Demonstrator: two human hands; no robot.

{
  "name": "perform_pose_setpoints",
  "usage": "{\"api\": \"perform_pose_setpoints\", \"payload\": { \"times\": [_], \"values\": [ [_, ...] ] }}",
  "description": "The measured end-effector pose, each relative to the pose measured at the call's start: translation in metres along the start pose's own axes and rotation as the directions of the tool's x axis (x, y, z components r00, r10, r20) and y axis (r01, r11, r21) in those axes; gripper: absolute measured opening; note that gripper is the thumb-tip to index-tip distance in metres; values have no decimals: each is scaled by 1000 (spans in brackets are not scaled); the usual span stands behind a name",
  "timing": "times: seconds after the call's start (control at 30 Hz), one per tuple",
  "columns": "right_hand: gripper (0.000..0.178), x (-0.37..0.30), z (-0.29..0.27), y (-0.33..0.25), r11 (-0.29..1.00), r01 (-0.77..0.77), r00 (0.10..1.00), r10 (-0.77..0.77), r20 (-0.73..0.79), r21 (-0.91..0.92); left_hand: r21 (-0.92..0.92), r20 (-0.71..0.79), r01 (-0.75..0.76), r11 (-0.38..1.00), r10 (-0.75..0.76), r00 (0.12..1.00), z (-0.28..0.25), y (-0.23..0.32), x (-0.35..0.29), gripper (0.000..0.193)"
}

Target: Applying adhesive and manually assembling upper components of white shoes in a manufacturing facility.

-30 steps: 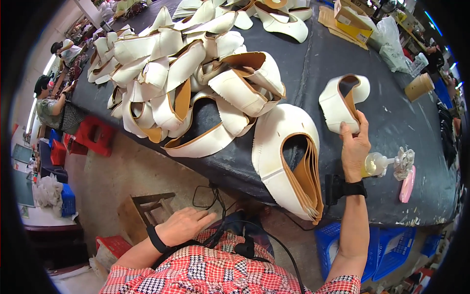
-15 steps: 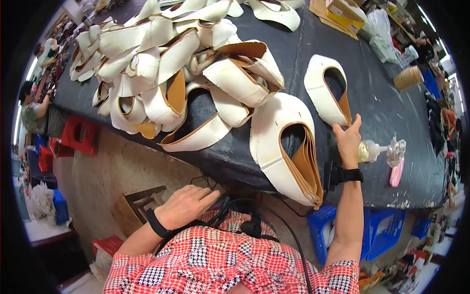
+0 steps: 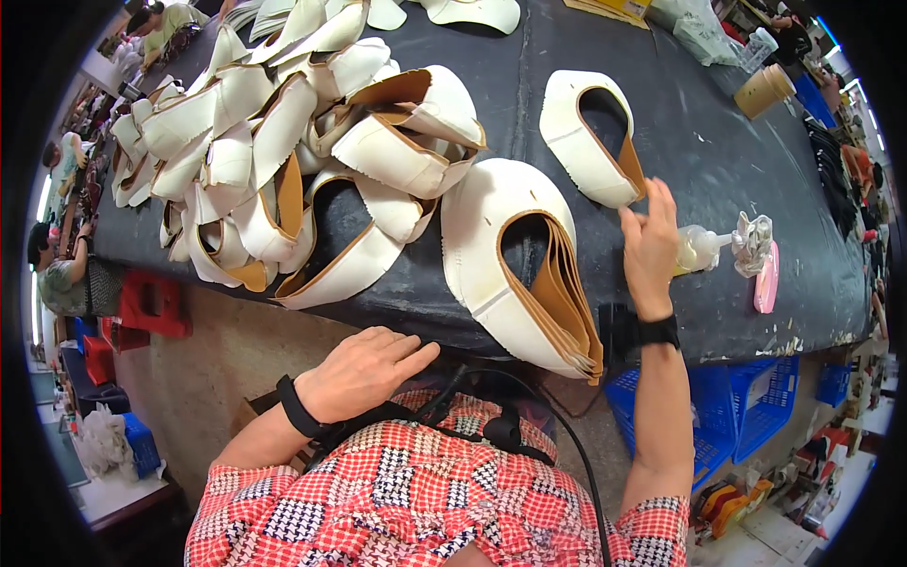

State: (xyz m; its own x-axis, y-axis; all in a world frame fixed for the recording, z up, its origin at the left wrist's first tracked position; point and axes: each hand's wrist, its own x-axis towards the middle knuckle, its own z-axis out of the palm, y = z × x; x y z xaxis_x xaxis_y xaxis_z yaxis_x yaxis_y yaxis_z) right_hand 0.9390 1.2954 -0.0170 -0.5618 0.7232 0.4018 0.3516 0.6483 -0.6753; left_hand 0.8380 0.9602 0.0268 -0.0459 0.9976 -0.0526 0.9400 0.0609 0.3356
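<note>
Near the table's front edge, my left hand (image 3: 364,373) hovers palm down, empty, its fingers stretched out. My right hand (image 3: 650,248) is open beside the lower end of a single white shoe upper (image 3: 573,142) with tan lining; the fingertips are at its edge, and whether they touch it I cannot tell. To the left of that hand lies a stack of nested white uppers (image 3: 482,255), its tan layers fanned toward me. A clear squeeze bottle (image 3: 697,249) with pale yellowish liquid lies just right of the hand, crumpled wrapping (image 3: 752,244) near its nozzle.
A big heap of white uppers (image 3: 255,151) covers the dark table's (image 3: 718,189) left side. A pink object (image 3: 766,279) lies beyond the bottle, and a tan cup-like container (image 3: 763,92) stands farther back. Blue crates (image 3: 723,406) sit below the table; other people work at far left.
The view has shifted, so the table things appear farther left and higher. My right hand's fingers have drawn closer together beside the single upper. My left hand stays near the table edge.
</note>
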Motion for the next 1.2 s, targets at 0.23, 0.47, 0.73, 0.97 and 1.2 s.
{"api": "perform_pose_setpoints", "payload": {
  "times": [0.23, 0.47, 0.73, 0.97, 1.2],
  "values": [
    [14, 17, 13, 29, 942, 329, 944, -326, 56, -66, -63, -99, 209, 976, -215, 972, -2, 35, 12, 37],
    [12, 13, -11, 31, 897, 388, 817, -440, 372, 211, -223, -243, 410, 884, -458, 855, -16, 82, 37, 37],
    [7, 15, -10, 40, 815, 308, 784, -510, 354, 492, -84, -376, 340, 937, -346, 860, -9, 115, 67, 31],
    [11, 12, -14, 33, 881, 277, 785, -438, 439, 383, -130, -358, 254, 958, -284, 889, 1, 104, 93, 31],
    [35, -39, -59, 11, 898, 310, 864, -404, 302, 314, -249, -373, 147, 957, -235, 898, 15, 79, 76, 30]
  ]
}}
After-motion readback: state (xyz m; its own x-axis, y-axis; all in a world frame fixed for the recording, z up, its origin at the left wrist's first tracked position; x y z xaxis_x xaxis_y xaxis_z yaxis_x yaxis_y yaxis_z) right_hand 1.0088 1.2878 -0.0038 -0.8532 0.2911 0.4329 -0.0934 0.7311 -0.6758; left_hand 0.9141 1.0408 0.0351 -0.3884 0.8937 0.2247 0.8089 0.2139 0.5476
